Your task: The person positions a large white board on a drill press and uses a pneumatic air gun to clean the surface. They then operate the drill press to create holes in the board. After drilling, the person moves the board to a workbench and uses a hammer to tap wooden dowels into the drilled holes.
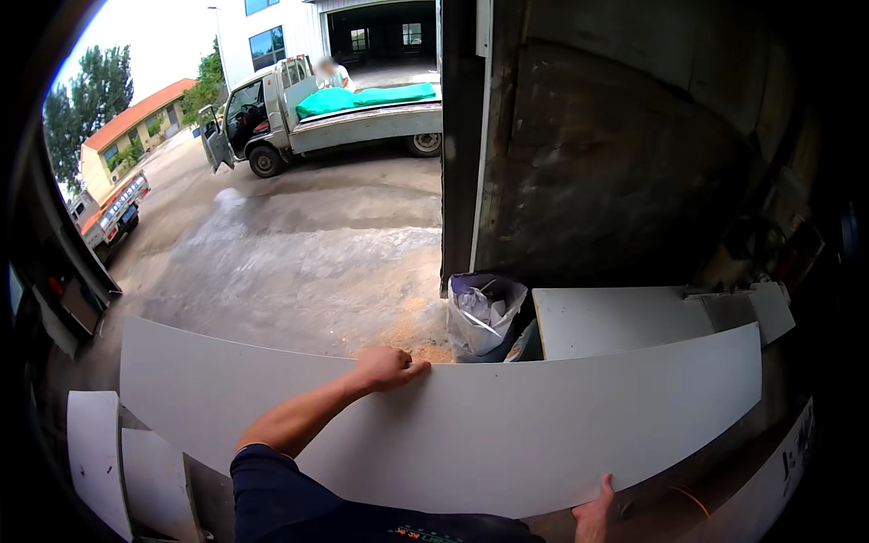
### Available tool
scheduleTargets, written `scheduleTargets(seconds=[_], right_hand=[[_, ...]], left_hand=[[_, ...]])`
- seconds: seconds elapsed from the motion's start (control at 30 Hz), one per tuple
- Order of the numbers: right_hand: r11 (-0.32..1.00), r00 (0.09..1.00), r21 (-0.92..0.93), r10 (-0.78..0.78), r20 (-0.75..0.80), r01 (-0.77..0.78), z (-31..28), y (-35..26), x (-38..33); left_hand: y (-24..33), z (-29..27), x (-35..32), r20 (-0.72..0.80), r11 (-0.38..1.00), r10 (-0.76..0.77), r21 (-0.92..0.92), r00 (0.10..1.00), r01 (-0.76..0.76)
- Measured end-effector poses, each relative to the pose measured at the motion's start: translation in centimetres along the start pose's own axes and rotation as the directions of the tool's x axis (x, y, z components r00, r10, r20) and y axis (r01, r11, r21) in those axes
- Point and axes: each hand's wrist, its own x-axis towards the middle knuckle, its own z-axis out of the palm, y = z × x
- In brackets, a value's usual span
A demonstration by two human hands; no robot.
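Lettering shows in a few places: orange and pale green print across the chest of the dark shirt [308, 498], between and below the two hands; black characters on a pale panel [769, 484] to the right of the right hand, partly cut off by the dark rim; and marks on the rear of a small truck [116, 213] far out beyond the left hand, too small to make out.

One long white board [516, 416] lies across both hands, running out well past each. The left hand [387, 366] is closed over its far edge, fingers curled. The right hand [593, 518] pinches the near edge, thumb against the face, its other fingers hidden.

Two smaller white pieces [95, 462] stand side by side, to the left of and nearer than the left hand. Beyond the right hand are one wide white sheet [615, 321] and one small offcut [772, 312]. One bag [466, 339] of crumpled scraps sits just beyond the board, between the hands, with pale crumbs [416, 317] on the ground beside it.

Farther beyond the left hand is a flatbed truck [362, 136], one door open, one green cover [380, 98] on its bed and one person [340, 80] behind.
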Motion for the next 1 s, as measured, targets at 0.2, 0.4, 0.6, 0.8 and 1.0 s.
scheduleTargets(seconds=[0.2, 0.4, 0.6, 0.8, 1.0], right_hand=[[0.995, 0.999, -0.087, -0.041, -0.019, 0.039, -6.7, -15.9, 10.2], [0.999, 0.988, 0.002, -0.045, -0.15, 0.046, -9.7, -25.7, 15.8], [0.99, 0.97, 0.106, -0.067, -0.233, 0.093, -12.8, -38.6, 21.3], [0.986, 0.952, 0.086, -0.115, -0.284, 0.144, -20.3, -50.1, 28.1], [0.993, 0.942, 0.029, -0.095, -0.322, 0.11, -27.6, -64.6, 34.7]], left_hand=[[13.7, 5.3, 10.9, -0.093, 0.993, 0.065, -0.095, 0.994, -0.074], [22.9, 10.5, 21.4, -0.066, 0.988, 0.071, -0.132, 0.995, -0.079], [39.2, 9.8, 26.8, -0.124, 0.995, 0.084, -0.038, 0.989, -0.09], [52.3, 16.0, 33.3, -0.134, 0.997, 0.07, 0.052, 0.988, -0.064], [66.6, 22.1, 40.8, -0.009, 0.997, 0.021, 0.074, 1.0, -0.021]])
